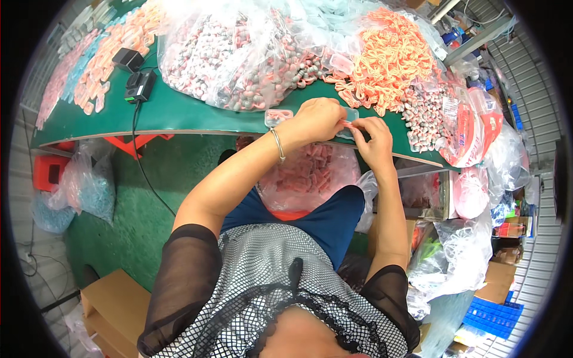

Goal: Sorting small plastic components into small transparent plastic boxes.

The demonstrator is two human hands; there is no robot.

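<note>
Pinching small clear packet [348, 119] btwn both hands at surface [179, 113] edge. Left hand [316, 119] grips left end, right hand [373, 140] right end; packet's long axis runs left-right. Spare packet [278, 116] just left of wrist.

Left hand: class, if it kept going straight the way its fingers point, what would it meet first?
The left hand points rightward, so it would first meet the right hand, already fingertip to fingertip over a small clear packet; depth is hard to judge.
</note>
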